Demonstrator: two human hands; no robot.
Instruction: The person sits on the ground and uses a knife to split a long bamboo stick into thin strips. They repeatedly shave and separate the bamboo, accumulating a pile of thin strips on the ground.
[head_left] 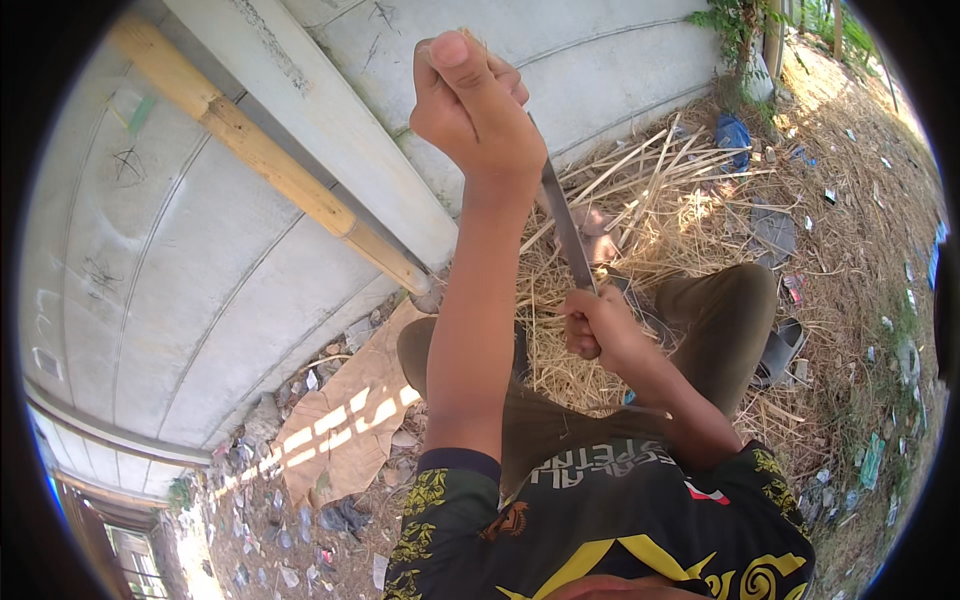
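My left hand (470,95) is raised high in front of the wall, its fingers curled in with the thumb on top. What it grips, if anything, is hidden; only a pale sliver shows behind the thumb. Lower down, my right hand (603,325) is closed round the handle of a long, dark-bladed knife (570,230). The blade slants up and left from that fist, and its far end passes behind my left wrist. Beneath the knife, thin pale strips, which look like split bamboo (655,170), and curly shavings (560,375) lie between and beyond my bent legs.
A concrete panel wall (130,270) with a post (330,110) rises at the left. A bamboo pole (270,170) leans there. Brown sheeting (345,425) lies by my left leg. A dark sandal (780,350), a blue plastic bag (733,140) and scattered litter are on the right.
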